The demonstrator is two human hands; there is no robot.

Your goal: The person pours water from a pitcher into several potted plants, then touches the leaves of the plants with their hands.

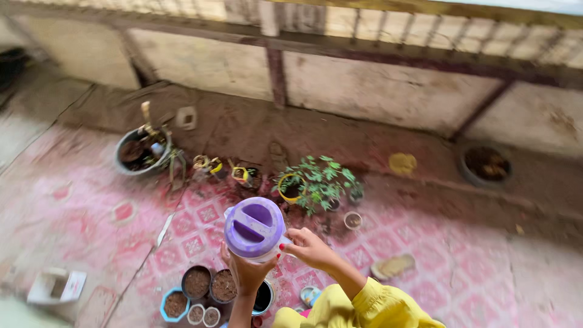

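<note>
— What's lying around down there?

— A red patterned tiled floor (200, 212), dusty with soil. Near the person's knees sits a cluster of small pots of soil (197, 282), about 5 that I can count, 1 of them with a blue rim (175, 305). Further off, a leafy green plant (322, 179) next to a yellow pot (290, 187), a large grey pot (143, 152) with stalks in it, and a dark round pot (486, 164) off by the low wall (376, 91). A sandal (393, 266) lies to the right.

— And the hands?

— Both are on a jug with a purple lid (254, 229), held up in the air above the small pots. The left hand (246, 273) cups it from below, fingers curled round its underside. The right hand (306, 246), yellow sleeve (364, 307) behind it, has its fingers pressed against the lid's edge, thumb and forefinger pinching the rim. The jug blocks some of the floor behind it.
</note>
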